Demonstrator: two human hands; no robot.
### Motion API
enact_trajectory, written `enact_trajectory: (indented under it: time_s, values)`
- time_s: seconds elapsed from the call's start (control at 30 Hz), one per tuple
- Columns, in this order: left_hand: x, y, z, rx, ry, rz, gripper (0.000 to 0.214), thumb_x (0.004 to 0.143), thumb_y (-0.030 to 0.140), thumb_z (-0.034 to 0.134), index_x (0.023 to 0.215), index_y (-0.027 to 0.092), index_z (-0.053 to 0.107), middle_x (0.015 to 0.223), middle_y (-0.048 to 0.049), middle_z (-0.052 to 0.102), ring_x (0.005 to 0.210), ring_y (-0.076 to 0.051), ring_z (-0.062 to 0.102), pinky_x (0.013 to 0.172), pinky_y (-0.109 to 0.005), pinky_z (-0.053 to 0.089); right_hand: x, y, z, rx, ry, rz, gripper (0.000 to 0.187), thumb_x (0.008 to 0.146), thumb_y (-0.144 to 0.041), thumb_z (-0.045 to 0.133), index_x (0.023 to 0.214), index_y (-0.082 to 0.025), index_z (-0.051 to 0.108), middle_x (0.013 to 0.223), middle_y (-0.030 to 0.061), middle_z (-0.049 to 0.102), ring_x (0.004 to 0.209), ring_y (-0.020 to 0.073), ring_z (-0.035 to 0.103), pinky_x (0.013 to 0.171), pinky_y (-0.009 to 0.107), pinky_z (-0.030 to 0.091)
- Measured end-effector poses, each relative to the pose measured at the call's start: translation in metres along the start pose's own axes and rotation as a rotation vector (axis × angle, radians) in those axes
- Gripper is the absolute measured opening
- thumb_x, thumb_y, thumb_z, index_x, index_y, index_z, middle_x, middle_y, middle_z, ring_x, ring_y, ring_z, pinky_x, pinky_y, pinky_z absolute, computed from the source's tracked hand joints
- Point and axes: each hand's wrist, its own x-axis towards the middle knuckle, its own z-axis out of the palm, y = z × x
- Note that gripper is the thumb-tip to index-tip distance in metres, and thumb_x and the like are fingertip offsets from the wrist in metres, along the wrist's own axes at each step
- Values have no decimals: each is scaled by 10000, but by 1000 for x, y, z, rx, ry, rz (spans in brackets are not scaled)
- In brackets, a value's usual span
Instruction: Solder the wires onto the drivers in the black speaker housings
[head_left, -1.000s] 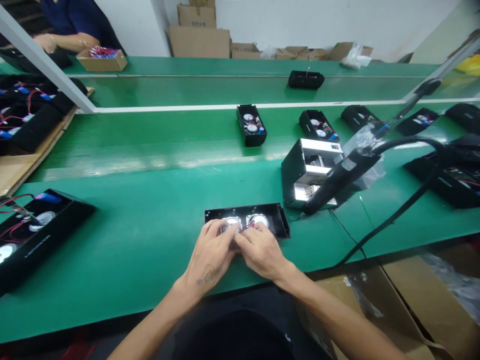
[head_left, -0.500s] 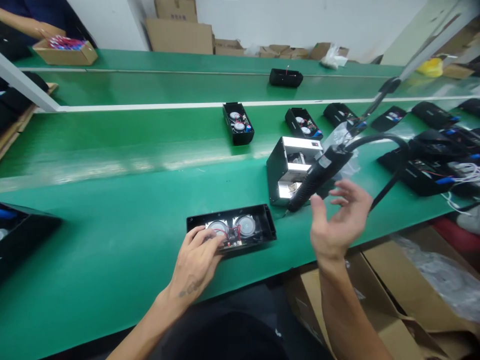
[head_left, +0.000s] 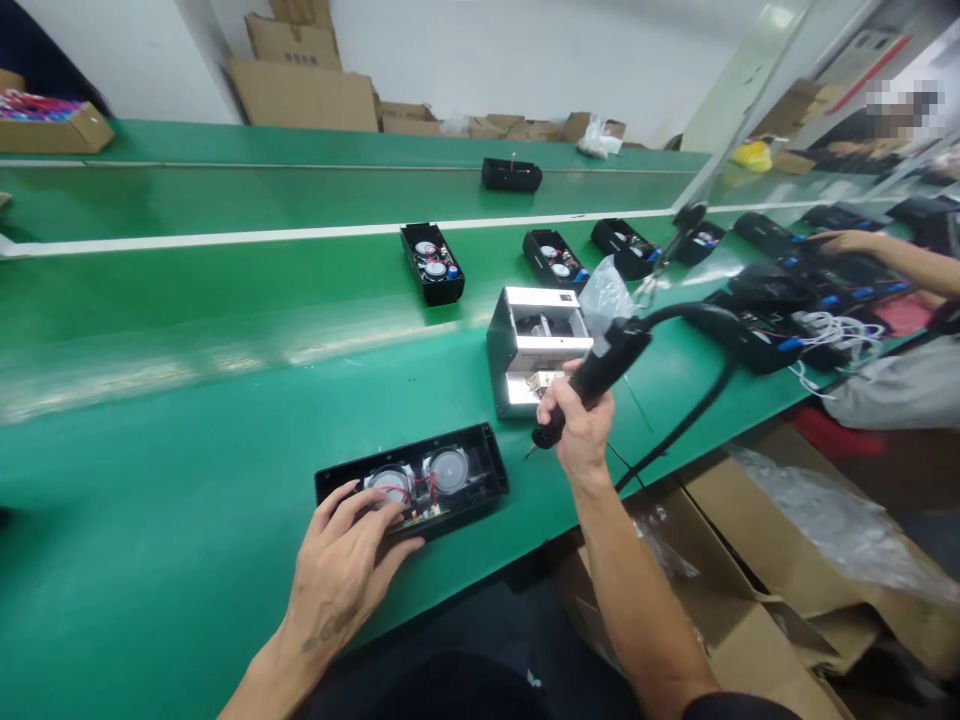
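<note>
Gripping a black electric screwdriver (head_left: 615, 355) is the right hand (head_left: 583, 428) — the left hand (head_left: 343, 560) touches the open speaker housing (head_left: 486, 478), its grip unclear.

The person's left forearm (head_left: 270, 672) slants up and rightward from the bottom edge to the left hand (head_left: 337, 560), whose back faces up, fingers loosely bent and thumb set apart below them; a dark mark (head_left: 330, 630) shows near the wrist. The right forearm (head_left: 637, 590) reaches forward and leftward, the right hand (head_left: 585, 430) raised, its fingers curled in a grip.
</note>
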Motion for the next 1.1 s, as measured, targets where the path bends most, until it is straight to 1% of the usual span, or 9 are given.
enact_trajectory:
  time_s: [0.03, 0.13, 0.23, 0.37, 0.47, 0.57, 0.67, 0.83, 1.1]
  values:
    - [0, 0, 1, 8, 17, 0, 270, 932, 308, 745, 1135, 154, 655, 966, -54, 789, 982, -249, 715, 1067, -492, 499, 5, -9, 0, 26, 39, -46, 310, 839, -362, 760, 1010, -246, 529, 557, -126, 512, 402, 89, 488, 417, 231, 392]
    - [1, -1, 5, 23, 47, -22, 277, 931, 344, 750, 1125, 168, 661, 961, -49, 796, 978, -251, 727, 1059, -498, 503, 23, -33, 3, 60, 161, -304, 286, 850, -316, 739, 1001, -258, 503, 536, -142, 478, 377, 86, 461, 401, 233, 382]
    - [4, -4, 6, 20, 34, -32, 268, 938, 378, 738, 1103, 179, 665, 977, -53, 801, 979, -254, 734, 1065, -517, 499, 40, -39, 9, -4, 175, -444, 278, 846, -275, 725, 1009, -252, 501, 528, -146, 491, 361, 86, 455, 409, 251, 390]
    - [9, -6, 3, 2, 30, -28, 229, 949, 368, 726, 1079, 188, 670, 988, -46, 803, 965, -243, 741, 1090, -530, 488, 52, -29, 14, -155, 73, -403, 261, 842, -288, 729, 963, -243, 502, 502, -138, 521, 355, 96, 475, 426, 271, 412]
    - [12, -3, 2, -1, 55, -30, 219, 946, 351, 733, 1071, 184, 670, 970, -40, 803, 945, -234, 744, 1099, -536, 482, 47, -33, 17, -201, -41, -329, 264, 836, -284, 749, 983, -233, 535, 505, -131, 531, 356, 91, 476, 426, 269, 416]
    - [15, 4, 5, -6, 71, -41, 213, 940, 344, 739, 1060, 182, 669, 955, -37, 803, 928, -229, 748, 1099, -536, 485, 25, -47, 22, -88, -134, -225, 275, 858, -233, 726, 1067, -242, 549, 520, -139, 500, 358, 82, 455, 401, 252, 389]
    - [16, 11, 10, -23, 43, -85, 219, 938, 344, 741, 1069, 187, 661, 943, -29, 798, 940, -226, 748, 1116, -540, 477, -7, -59, 31, 85, -209, -158, 276, 901, -212, 671, 1126, -276, 524, 546, -141, 464, 354, 76, 417, 372, 232, 362]
    - [15, 15, 13, -39, 20, -142, 239, 935, 345, 747, 1078, 184, 644, 939, -14, 789, 951, -210, 746, 1153, -536, 450, -51, -52, 46, 201, -354, -138, 273, 969, -199, 614, 1197, -303, 505, 606, -126, 465, 380, 72, 432, 386, 220, 393]
    - [18, 17, 11, -57, 44, -169, 221, 938, 370, 741, 963, 201, 601, 903, 9, 776, 899, -191, 750, 1156, -494, 449, -64, -37, 49, 190, -436, -98, 289, 977, -163, 612, 1218, -287, 511, 616, -115, 503, 428, 80, 474, 429, 224, 407]
